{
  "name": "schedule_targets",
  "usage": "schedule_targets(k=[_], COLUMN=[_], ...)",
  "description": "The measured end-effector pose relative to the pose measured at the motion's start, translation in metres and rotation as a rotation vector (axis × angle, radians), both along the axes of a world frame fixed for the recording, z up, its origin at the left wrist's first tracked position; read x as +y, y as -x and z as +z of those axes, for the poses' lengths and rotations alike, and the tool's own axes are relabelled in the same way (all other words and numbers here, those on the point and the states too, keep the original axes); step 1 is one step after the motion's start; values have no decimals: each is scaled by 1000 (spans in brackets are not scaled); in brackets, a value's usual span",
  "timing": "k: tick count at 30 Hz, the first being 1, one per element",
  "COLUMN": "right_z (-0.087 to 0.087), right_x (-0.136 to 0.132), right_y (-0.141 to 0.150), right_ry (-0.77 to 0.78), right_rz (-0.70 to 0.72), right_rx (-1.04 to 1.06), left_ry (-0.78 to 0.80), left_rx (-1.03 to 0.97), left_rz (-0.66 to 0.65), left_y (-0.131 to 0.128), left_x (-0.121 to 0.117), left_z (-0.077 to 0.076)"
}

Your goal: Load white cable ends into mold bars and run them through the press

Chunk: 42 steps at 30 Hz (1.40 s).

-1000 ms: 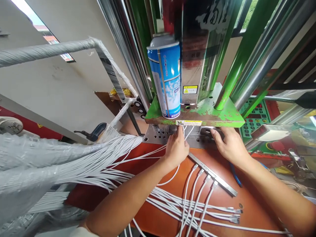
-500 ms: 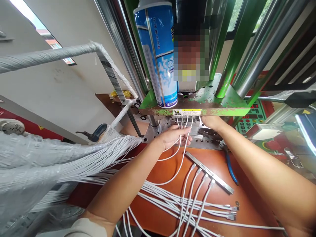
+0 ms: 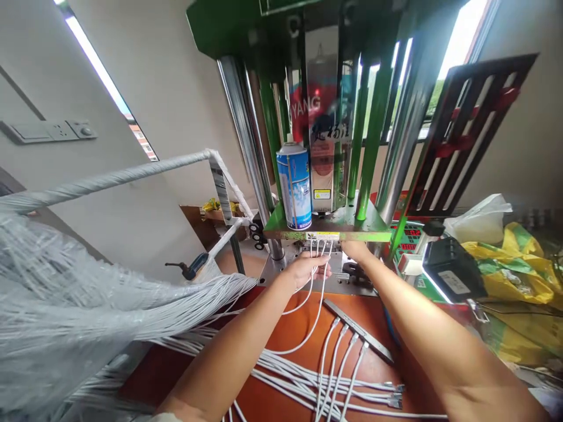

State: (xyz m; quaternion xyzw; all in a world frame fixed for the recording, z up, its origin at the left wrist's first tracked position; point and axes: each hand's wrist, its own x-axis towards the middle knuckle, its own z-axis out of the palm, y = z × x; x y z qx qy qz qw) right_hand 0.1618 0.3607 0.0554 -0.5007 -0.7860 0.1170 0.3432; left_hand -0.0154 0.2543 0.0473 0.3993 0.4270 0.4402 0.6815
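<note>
Below the green press plate (image 3: 373,236), my left hand (image 3: 305,268) is closed around several white cables (image 3: 313,283) whose upper ends run in under the plate. My right hand (image 3: 353,251) reaches beneath the plate's right part, close to the metal mould there; its fingers are hidden, so what it touches does not show. On the orange-brown table lies a narrow metal bar (image 3: 358,329) with several cable connectors (image 3: 345,331) set along its edge. More white cables with metal plugs (image 3: 396,395) lie in front of it.
A blue spray can (image 3: 294,187) stands on the press plate. A thick bundle of white cables (image 3: 197,308) hangs at left over a wrapped rail (image 3: 109,174). Blue-handled pliers (image 3: 390,325) lie beside my right forearm. Yellow bags (image 3: 519,264) and a control panel (image 3: 411,234) are at right.
My view has tilted up and drawn back, showing more of the press. Both hands keep nearly the same places under the plate, the left still around the cables.
</note>
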Motion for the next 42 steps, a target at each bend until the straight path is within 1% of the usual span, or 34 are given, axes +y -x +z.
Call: schedule_targets(k=[3, 5, 7, 9, 11, 13, 16, 19, 24, 29, 34, 42], right_z=[-8, -19, -32, -43, -50, -54, -56, -60, -65, -60, -56, -61], right_x=[-17, -37, -65, -95, -124, -148, -171, -180, -185, -188, -188, -186], right_y=[-5, -13, -23, -32, -37, -39, -37, -34, -32, -25, -16, -6], right_ry=[-36, -56, -71, -82, -92, -104, -115, -109, -78, -62, -44, 22], right_rz=[-28, -43, -44, -35, -47, -86, -143, -169, -186, -194, -190, -198], right_rx=[70, 119, 152, 161, 148, 116, 34, -59, -179, -260, -291, -273], left_ry=[-8, 9, 29, 39, 53, 78, 105, 106, 121, 135, 154, 153], left_rx=[-56, -96, -131, -146, -150, -151, -148, -127, -72, -35, -9, -1], left_rz=[23, 23, -11, -59, -55, 22, 137, 189, 228, 282, 321, 352], left_y=[0, 0, -3, -8, -16, -24, -34, -38, -40, -41, -37, -35], left_x=[-16, -36, -64, -94, -121, -142, -161, -171, -179, -184, -187, -185], left_z=[13, 18, 19, 15, 8, -1, -12, -15, -13, -15, -12, -14])
